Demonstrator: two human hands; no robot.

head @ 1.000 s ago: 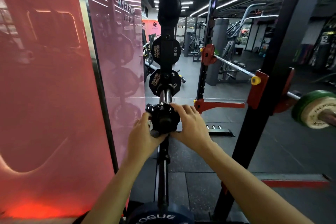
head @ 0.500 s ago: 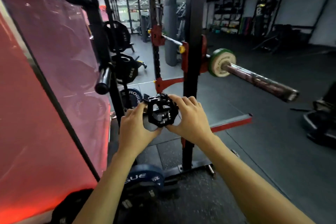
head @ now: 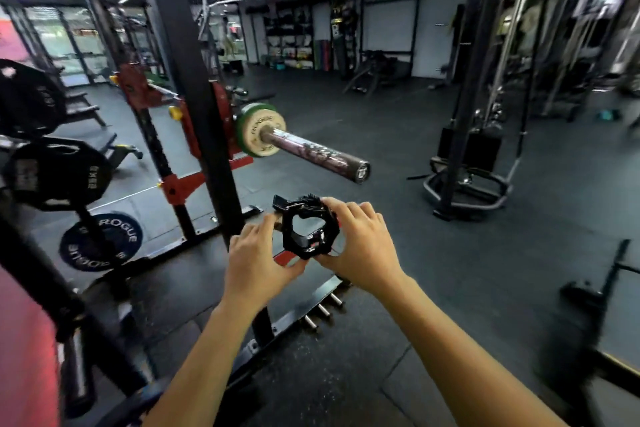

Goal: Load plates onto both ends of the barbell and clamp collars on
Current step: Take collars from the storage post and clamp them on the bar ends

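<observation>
We find the collar pinched between left hand and right hand, near the barbell sleeve; we advise aligning its bore squarely, lever open, before seating against the green plate.

Two bare forearms reach in from the bottom edge of the head view, with no sleeves showing anywhere along them. The left hand and the right hand wear no gloves. No watch, band or strap sits at either wrist, and no rings show on the visible fingers. The fingernails look short and plain.
</observation>
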